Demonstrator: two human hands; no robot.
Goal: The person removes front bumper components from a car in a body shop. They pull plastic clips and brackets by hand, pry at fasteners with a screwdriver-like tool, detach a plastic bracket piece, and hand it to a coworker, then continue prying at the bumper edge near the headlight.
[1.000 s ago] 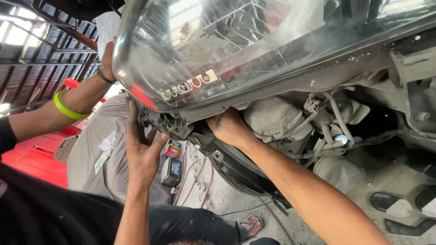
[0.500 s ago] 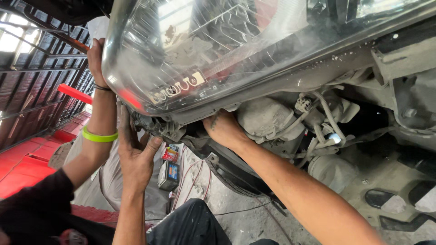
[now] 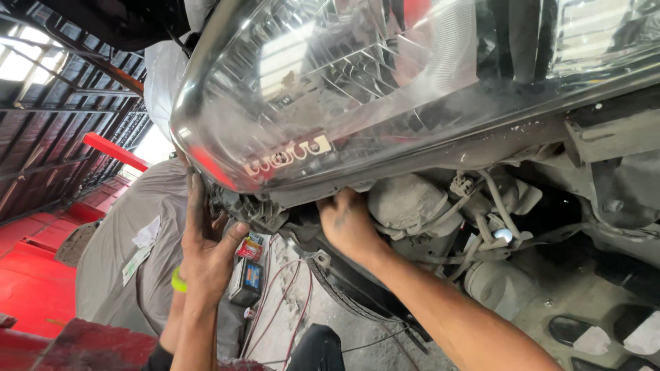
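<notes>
The left hand (image 3: pixel 206 257) pressed flat against the large clear-lensed headlamp (image 3: pixel 385 89); the right hand (image 3: pixel 350 223) reached beneath it, its grip hidden; even support suited.

The co-worker's forearm, previously raised along the outer edge of the headlamp (image 3: pixel 385 89), dropped behind the left hand (image 3: pixel 206 254); only its green wristband (image 3: pixel 178 280) remained visible. The headlamp came closer to the camera. The right hand (image 3: pixel 350 223) shifted slightly deeper under the lamp.
</notes>
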